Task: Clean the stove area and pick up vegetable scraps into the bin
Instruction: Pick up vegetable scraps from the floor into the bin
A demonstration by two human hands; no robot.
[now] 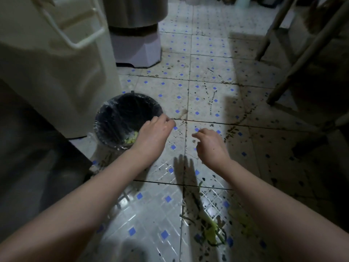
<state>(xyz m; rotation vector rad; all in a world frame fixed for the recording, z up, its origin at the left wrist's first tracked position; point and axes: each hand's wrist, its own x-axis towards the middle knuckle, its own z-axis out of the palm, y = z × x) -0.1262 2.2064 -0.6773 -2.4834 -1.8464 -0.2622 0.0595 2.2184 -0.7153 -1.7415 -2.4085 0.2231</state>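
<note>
Head view shows the person leaning over the tiled floor (207, 99), both bare arms stretched out. The left hand (154, 134) hangs over the near-right rim of the small lined bin (119, 114), fingers curled under so I cannot tell whether anything is in them. The right hand (211, 146) hovers just beside it over bare tile, fingers loosely bent, nothing visible in its grip. Some pale cuttings (132, 139) lie in the bin already, but the green vegetable scraps (210, 228) sit on the floor well behind both hands, beneath the right forearm. I'd worry that anything let go from that rim position tips outside the liner. The tiles look glossy, maybe wet, so a foot on those strands could slip or smear them, and thin slivers among the dark specks are easily missed.
</note>
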